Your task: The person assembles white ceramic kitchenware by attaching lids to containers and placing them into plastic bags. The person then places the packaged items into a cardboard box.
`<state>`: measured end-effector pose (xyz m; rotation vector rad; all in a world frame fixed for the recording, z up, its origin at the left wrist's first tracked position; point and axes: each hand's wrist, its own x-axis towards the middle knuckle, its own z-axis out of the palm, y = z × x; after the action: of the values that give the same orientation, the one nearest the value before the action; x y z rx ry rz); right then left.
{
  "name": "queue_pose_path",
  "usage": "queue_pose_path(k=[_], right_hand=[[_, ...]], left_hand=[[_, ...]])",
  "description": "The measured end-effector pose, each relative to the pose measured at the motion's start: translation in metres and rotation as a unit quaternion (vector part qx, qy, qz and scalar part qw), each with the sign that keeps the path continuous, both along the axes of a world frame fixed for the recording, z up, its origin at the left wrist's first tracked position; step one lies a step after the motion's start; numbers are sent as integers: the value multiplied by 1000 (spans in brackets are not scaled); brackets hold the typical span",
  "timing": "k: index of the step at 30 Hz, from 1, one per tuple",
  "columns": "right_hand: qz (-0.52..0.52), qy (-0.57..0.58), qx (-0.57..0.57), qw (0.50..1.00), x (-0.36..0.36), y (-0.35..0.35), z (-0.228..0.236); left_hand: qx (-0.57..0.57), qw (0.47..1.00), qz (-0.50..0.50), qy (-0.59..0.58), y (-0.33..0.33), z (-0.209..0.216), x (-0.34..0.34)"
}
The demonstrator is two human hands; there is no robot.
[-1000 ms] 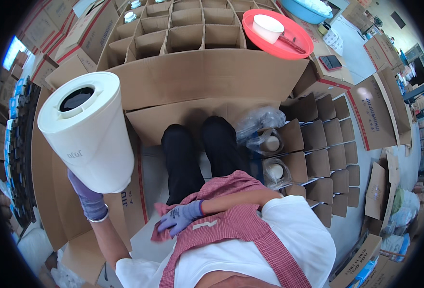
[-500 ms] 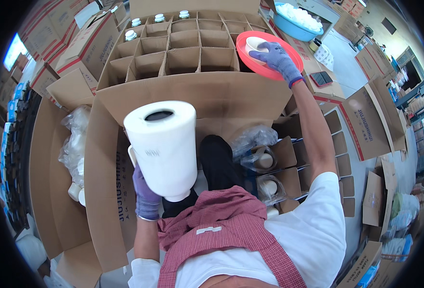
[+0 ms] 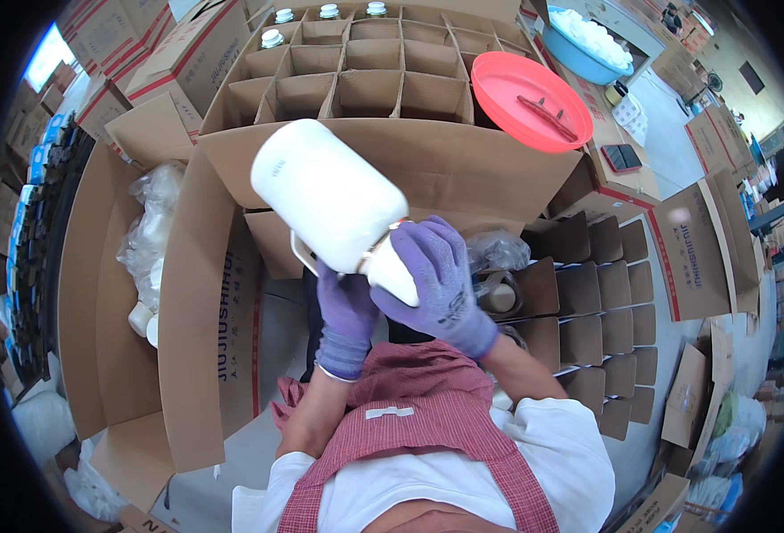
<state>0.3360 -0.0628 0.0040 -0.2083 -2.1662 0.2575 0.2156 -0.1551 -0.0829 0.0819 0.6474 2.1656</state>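
Note:
A white thermos flask (image 3: 325, 191) with a side handle is held tilted above my lap, its neck end toward my lower right. A copper-coloured ring shows at the neck. My left hand (image 3: 346, 306) is closed round the handle side near the neck. My right hand (image 3: 436, 280) is closed round a white cup-shaped lid (image 3: 393, 274) at the neck end. Whether the lid is fastened I cannot tell. Both hands wear purple gloves. Beyond my right hand, a red plastic basin (image 3: 498, 93) rests on the carton's edge, with thin reddish-brown pieces (image 3: 547, 115) inside.
A divided carton (image 3: 361, 96) ahead holds several white-capped bottles (image 3: 330, 11) at its far side. Open cartons stand left (image 3: 192, 338) and right, the right one with cardboard dividers (image 3: 583, 293) and bagged white items. A blue basin (image 3: 583, 62) and a phone (image 3: 621, 158) are at upper right.
My right hand has come back from the red basin with the white lid and now holds it at the flask's neck. The flask has tipped over from near upright, neck toward the right.

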Motion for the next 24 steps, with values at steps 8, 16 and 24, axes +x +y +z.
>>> queue_pose_path(k=[8, 16, 24], right_hand=[[75, 60, -501, 860, -7, 15, -64], [160, 98, -822, 538, 2, -10, -68], [300, 18, -787, 539, -5, 4, -79]], left_hand=[[63, 996, -23, -52, 4, -3, 0], [61, 998, 18, -4, 0, -6, 0], [-377, 494, 139, 771, -28, -34, -46]])
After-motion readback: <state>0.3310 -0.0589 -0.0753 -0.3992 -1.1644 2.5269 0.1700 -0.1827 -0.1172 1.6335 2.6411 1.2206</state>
